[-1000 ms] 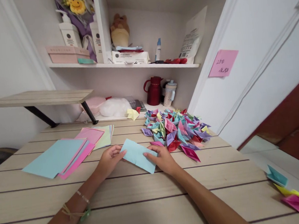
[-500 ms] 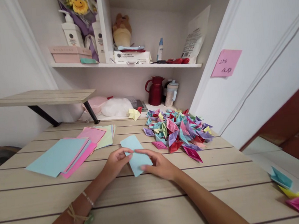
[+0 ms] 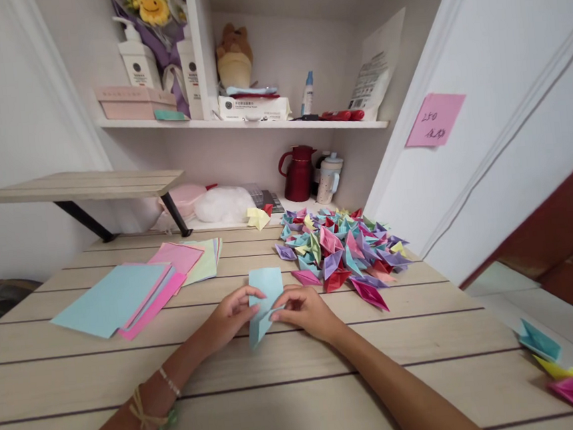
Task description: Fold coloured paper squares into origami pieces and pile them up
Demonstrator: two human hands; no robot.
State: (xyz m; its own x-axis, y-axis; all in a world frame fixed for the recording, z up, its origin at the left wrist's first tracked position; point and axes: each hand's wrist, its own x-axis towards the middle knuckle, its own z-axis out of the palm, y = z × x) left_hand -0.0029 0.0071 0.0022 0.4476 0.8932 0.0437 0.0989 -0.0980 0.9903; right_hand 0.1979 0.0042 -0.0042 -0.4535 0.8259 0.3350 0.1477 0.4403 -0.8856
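Observation:
A light blue paper [image 3: 266, 290], folded into a narrow strip, lies upright on the wooden table [image 3: 280, 369] in front of me. My left hand [image 3: 230, 317] pinches its left edge, fingers closed on it. From the other side my right hand [image 3: 302, 310] grips the same paper, and its near corner is folded to a point between both hands. A thin cord bracelet circles my left wrist.
A stack of coloured sheets [image 3: 123, 293] lies to the left. A heap of several folded paper boats [image 3: 342, 250] sits right of the hands. More folded pieces [image 3: 566, 371] lie at the far right. A red kettle [image 3: 297, 172] and a shelf [image 3: 238, 125] stand behind.
The blue paper has turned from lying slantwise to standing lengthwise away from me, and it has been folded narrower. Both hands have drawn closer together on it.

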